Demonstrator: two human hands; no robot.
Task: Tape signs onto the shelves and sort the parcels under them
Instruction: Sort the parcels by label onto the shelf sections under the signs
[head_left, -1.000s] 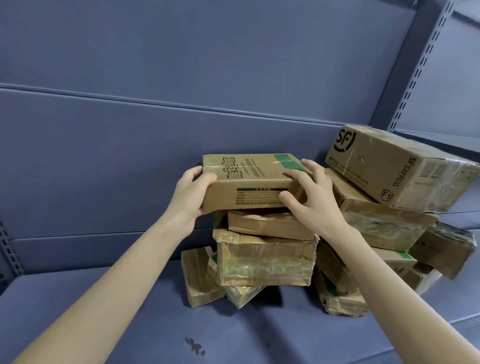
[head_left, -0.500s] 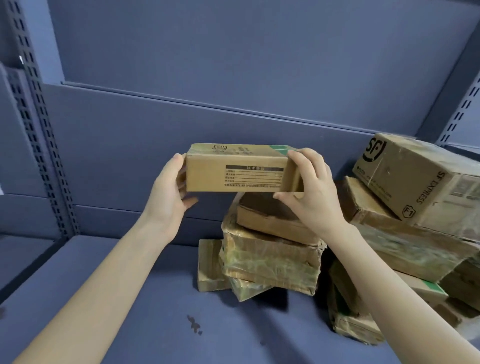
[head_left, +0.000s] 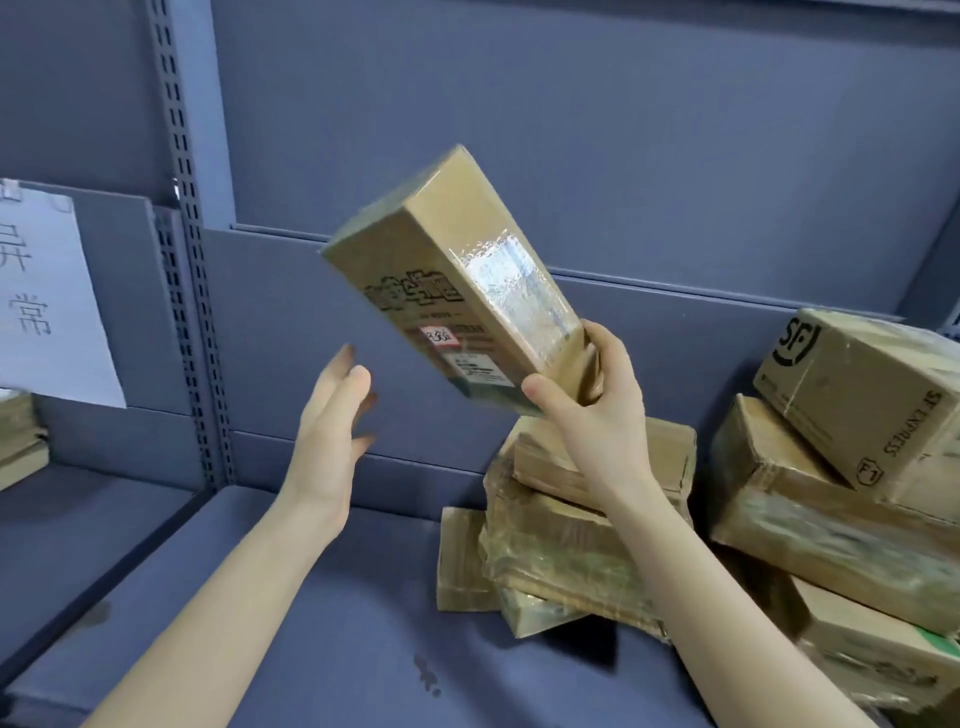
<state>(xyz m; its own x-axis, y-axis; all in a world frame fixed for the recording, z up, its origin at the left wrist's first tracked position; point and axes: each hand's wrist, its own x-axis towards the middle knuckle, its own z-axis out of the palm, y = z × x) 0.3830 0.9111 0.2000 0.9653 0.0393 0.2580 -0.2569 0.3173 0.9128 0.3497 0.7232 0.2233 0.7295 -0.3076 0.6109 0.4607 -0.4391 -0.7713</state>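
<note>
My right hand (head_left: 592, 410) grips the lower end of a long cardboard parcel (head_left: 452, 286), which is tilted up and to the left above the shelf, its label side facing me. My left hand (head_left: 332, 415) floats just left of the parcel with straight fingers, touching nothing. Below and to the right lies a pile of taped cardboard parcels (head_left: 571, 545), topped at the far right by a box printed SF Express (head_left: 862, 395). A white paper sign (head_left: 47, 306) with handwritten characters is taped to the back panel of the shelf bay on the left.
The blue-grey shelf board (head_left: 311, 623) has bare room left of the pile, with a small dark stain near the front. A perforated metal upright (head_left: 192, 291) divides this bay from the left one, where a few flat parcels (head_left: 21, 436) lie under the sign.
The parcel has been lifted off the pile and tipped up on end. My left hand let go of it and now hovers beside it. The view has swung left, showing the sign.
</note>
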